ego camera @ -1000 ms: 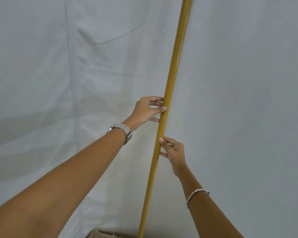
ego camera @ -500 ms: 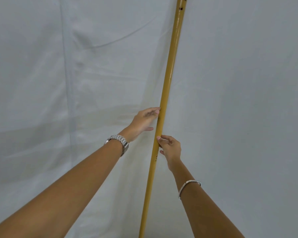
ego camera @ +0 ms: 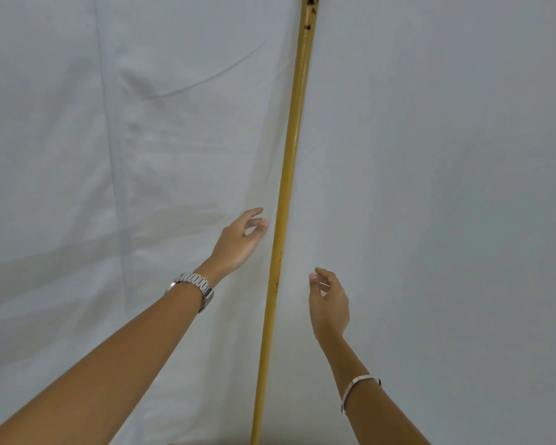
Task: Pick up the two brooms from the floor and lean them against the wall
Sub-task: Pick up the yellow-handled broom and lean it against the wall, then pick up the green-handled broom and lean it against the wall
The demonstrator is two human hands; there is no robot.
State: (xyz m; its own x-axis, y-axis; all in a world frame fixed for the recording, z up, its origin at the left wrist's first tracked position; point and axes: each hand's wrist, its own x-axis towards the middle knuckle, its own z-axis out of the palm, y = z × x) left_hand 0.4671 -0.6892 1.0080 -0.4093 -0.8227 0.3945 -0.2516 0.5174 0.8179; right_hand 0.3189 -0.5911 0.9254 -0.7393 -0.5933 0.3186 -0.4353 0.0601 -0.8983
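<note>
My left hand hangs open just beside the broom handle, fingers loose, holding nothing. My right hand is open too, a little lower on the other side, clear of the pole. The handle stands nearly upright against the white cloth-covered wall, tilted slightly. It looks stiff, light, and smooth with chipped paint, so I'd grip mid-shaft where my hands are. The head and floor contact are cut off below, the tip runs out of view above, and I can't see a second broom.

Head view, close, facing wall (forward)
</note>
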